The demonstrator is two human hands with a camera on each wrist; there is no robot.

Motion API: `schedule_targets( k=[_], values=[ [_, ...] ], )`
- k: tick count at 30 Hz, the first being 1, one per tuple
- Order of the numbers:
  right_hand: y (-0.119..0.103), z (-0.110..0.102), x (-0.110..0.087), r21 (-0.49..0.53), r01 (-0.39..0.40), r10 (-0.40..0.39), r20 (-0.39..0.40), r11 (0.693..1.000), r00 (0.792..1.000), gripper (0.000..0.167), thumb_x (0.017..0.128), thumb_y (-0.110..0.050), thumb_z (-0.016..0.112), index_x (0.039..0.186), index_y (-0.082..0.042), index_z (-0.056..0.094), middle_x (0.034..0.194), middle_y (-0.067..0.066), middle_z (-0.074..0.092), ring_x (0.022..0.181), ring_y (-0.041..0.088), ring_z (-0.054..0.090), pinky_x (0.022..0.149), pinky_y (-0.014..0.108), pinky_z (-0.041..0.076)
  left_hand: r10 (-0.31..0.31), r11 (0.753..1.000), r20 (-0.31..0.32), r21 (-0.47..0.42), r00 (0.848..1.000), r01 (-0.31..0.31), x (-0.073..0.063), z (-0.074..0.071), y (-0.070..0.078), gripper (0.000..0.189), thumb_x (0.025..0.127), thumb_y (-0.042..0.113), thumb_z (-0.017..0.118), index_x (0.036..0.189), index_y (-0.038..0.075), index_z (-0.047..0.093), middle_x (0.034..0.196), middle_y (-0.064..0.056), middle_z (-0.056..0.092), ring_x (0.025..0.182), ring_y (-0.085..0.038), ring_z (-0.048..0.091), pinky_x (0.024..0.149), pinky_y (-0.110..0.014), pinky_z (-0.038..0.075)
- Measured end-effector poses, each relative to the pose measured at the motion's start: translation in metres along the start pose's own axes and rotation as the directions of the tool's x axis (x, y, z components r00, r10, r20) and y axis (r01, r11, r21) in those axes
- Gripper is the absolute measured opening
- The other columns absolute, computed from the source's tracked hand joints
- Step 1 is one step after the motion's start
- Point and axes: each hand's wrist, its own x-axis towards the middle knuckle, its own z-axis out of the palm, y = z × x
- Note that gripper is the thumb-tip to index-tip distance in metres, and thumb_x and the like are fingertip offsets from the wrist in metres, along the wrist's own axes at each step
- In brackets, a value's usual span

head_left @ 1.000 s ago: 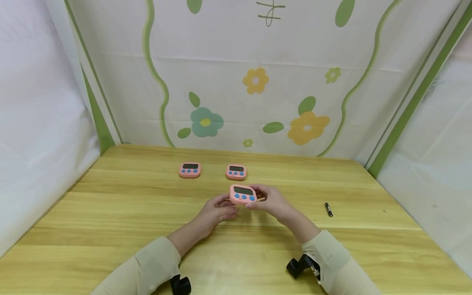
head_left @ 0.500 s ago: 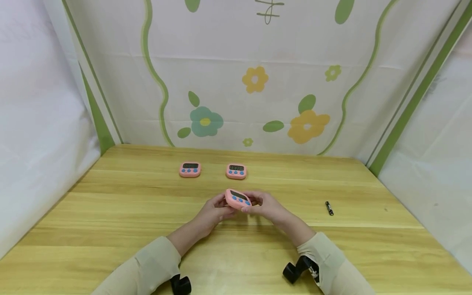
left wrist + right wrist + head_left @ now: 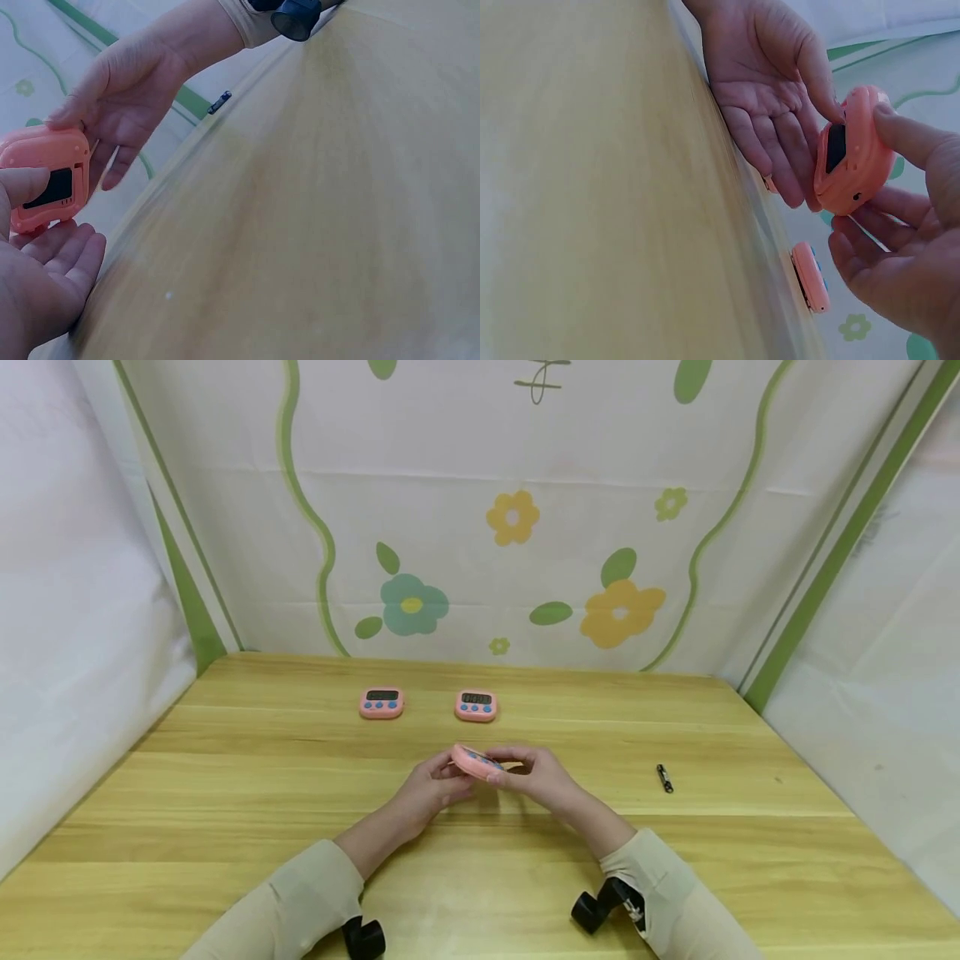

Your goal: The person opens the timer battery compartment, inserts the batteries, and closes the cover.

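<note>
A pink digital kitchen timer [image 3: 476, 762] is held tilted above the table between both hands, its blue buttons facing up and away in the head view. My right hand [image 3: 546, 778] grips its right end, thumb on the near edge and fingers beyond. My left hand [image 3: 426, 793] holds the left end. In the left wrist view, the left thumb lies across the timer's back [image 3: 45, 180], over a dark rectangular panel [image 3: 56, 187], while other left fingers extend below. The right wrist view shows the right thumb [image 3: 911, 139] on the casing, with fingers underneath.
Two more pink timers stand farther back on the wooden table [image 3: 247, 760]: a left timer [image 3: 382, 703] and a right timer [image 3: 476, 706], displays toward me. A small dark stick-shaped object [image 3: 664, 778] lies to the right. A flower-print cloth [image 3: 480, 552] hangs behind the table.
The held timer has tipped so its display turns away and its edge shows, and has shifted slightly left. My right hand has moved left with it; the left hand stays nearly in place.
</note>
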Motion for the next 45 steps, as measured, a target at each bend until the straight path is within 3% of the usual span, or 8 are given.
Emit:
schedule_targets(
  k=[5,11,20,26,31,38,45],
  values=[
    [-0.0020,0.0012,0.0000,0.024,0.073,-0.072,-0.009,0.997,0.997,0.033,0.081,-0.017,0.061,0.108,0.001,0.058,0.104,0.012,0.058,0.092,0.023,0.053,0.076,0.030,0.047,-0.043,0.999,-0.043,-0.032,0.998,0.042,0.0003,-0.0001,0.0013,0.046,0.082,0.004,0.058,0.121,-0.010,0.038,0.103,-0.016,0.052,0.097,-0.028,0.051,0.085,-0.038,0.042],
    [-0.0028,0.0024,0.0010,0.040,0.060,-0.058,-0.044,0.997,0.997,0.036,0.082,-0.011,0.059,0.113,0.007,0.051,0.104,0.018,0.055,0.092,0.022,0.054,0.075,0.028,0.048,-0.088,0.995,-0.120,-0.063,0.989,0.081,0.0003,0.0002,0.0027,0.042,0.081,0.005,0.059,0.117,-0.007,0.042,0.097,-0.018,0.054,0.085,-0.022,0.057,0.081,-0.036,0.045],
    [-0.0028,0.0004,0.0000,0.163,0.062,-0.060,-0.018,0.985,0.998,0.047,0.084,-0.001,0.053,0.128,0.002,0.036,0.098,0.023,0.056,0.084,0.024,0.057,0.073,0.036,0.049,-0.086,0.996,-0.156,-0.044,0.984,0.080,0.0011,0.0009,0.0024,0.046,0.081,0.005,0.059,0.121,-0.005,0.041,0.095,-0.016,0.050,0.079,-0.018,0.056,0.079,-0.035,0.046],
    [-0.0040,-0.0005,-0.0018,0.188,0.057,-0.060,0.011,0.980,0.998,0.051,0.084,-0.002,0.053,0.131,-0.002,0.032,0.098,0.023,0.055,0.084,0.025,0.057,0.074,0.039,0.048,-0.088,0.996,-0.173,-0.031,0.981,0.084,0.0015,0.0023,0.0027,0.048,0.081,0.004,0.058,0.125,-0.002,0.039,0.094,-0.015,0.051,0.074,-0.017,0.056,0.073,-0.034,0.049],
    [-0.0030,-0.0006,-0.0016,0.206,0.008,-0.012,0.018,0.979,1.000,0.051,0.084,0.000,0.052,0.131,-0.001,0.031,0.097,0.023,0.056,0.082,0.024,0.058,0.074,0.043,0.047,-0.087,0.996,-0.167,-0.017,0.982,0.086,0.0011,0.0024,0.0031,0.053,0.081,0.005,0.058,0.129,0.000,0.035,0.094,-0.015,0.053,0.070,-0.016,0.056,0.068,-0.031,0.050],
    [0.0016,-0.0014,-0.0003,0.224,-0.055,0.049,0.032,0.973,0.998,0.053,0.083,0.000,0.053,0.132,0.000,0.031,0.095,0.021,0.058,0.079,0.023,0.058,0.073,0.045,0.048,-0.072,0.997,-0.116,0.007,0.991,0.073,-0.0006,0.0016,0.0029,0.056,0.081,0.005,0.058,0.131,0.002,0.034,0.097,-0.016,0.053,0.080,-0.018,0.057,0.076,-0.035,0.048],
    [0.0038,-0.0017,-0.0002,0.231,-0.096,0.089,0.041,0.968,0.995,0.051,0.083,-0.001,0.052,0.131,-0.002,0.035,0.089,0.017,0.059,0.074,0.021,0.059,0.069,0.045,0.049,-0.060,0.998,-0.074,0.018,0.995,0.062,-0.0013,0.0009,0.0023,0.055,0.081,0.002,0.057,0.132,0.006,0.035,0.092,-0.017,0.055,0.078,-0.020,0.058,0.074,-0.037,0.048]
  ],
)
